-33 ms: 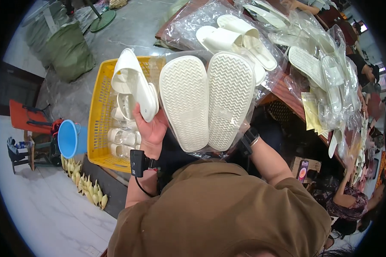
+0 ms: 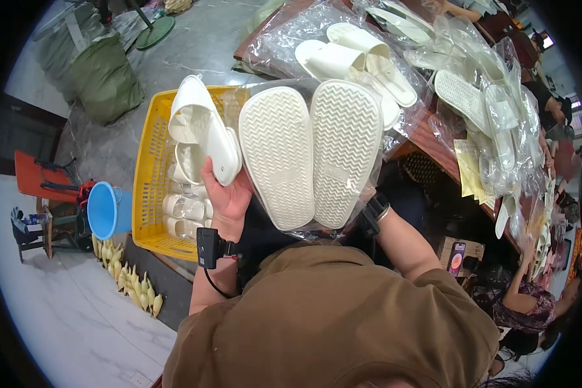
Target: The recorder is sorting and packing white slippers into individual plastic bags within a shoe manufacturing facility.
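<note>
My left hand is closed around the heel end of a pair of white slippers, pressed sole to sole or side by side; I cannot tell which. To their right, a second pair of white slippers shows zigzag-ridged soles inside a clear plastic bag. My right hand grips the right side of this bagged pair; its fingers are mostly hidden behind the soles. Both pairs are held up in front of my body, beside a yellow plastic basket containing more bagged white slippers.
On the wooden table lie white slippers, clear bags and yellow paper. A blue bucket, a red chair and a green sack stand left. Pale corn cobs lie nearby. Other people sit right.
The slippers in my left hand have shifted slightly right and the bagged pair slightly left. Both hands keep their hold.
</note>
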`<state>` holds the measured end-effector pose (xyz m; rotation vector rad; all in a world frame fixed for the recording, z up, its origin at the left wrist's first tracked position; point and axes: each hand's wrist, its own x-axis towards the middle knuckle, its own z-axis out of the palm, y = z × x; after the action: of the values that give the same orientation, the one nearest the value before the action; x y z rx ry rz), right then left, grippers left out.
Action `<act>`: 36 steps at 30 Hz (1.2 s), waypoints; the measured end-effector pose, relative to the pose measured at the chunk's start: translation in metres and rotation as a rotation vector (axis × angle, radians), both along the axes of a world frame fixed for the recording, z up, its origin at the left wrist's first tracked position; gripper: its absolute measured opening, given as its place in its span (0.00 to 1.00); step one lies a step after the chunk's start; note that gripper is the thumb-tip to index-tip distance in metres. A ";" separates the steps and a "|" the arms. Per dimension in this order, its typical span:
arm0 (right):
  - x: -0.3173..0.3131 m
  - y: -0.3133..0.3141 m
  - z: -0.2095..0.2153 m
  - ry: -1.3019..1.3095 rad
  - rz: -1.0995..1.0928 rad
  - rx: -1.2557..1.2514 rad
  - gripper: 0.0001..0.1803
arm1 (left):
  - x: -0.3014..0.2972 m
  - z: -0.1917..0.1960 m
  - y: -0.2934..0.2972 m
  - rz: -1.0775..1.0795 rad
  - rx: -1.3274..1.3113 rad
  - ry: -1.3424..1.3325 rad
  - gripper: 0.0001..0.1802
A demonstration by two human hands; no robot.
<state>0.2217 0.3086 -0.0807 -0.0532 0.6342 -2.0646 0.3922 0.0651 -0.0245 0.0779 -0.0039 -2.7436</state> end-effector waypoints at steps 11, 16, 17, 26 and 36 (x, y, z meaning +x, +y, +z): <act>0.009 -0.001 0.024 0.008 0.245 -0.131 0.26 | 0.014 0.014 -0.020 0.158 -0.352 -0.366 0.27; 0.008 0.016 0.031 0.112 0.259 -0.152 0.26 | 0.024 0.031 -0.042 0.260 -0.747 -0.542 0.30; 0.006 0.017 0.032 0.129 0.251 -0.152 0.26 | 0.024 0.031 -0.046 0.267 -0.751 -0.537 0.30; 0.000 0.036 0.044 0.257 0.136 -0.134 0.26 | 0.014 0.036 -0.084 0.172 -0.718 -0.485 0.31; -0.022 0.050 0.064 0.329 -0.003 -0.058 0.26 | -0.004 0.040 -0.084 0.195 -0.699 -0.553 0.28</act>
<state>0.1996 0.3582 -0.0163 -0.4330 0.7729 -2.0947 0.3882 -0.0190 0.0152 0.5916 -1.0252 -2.2896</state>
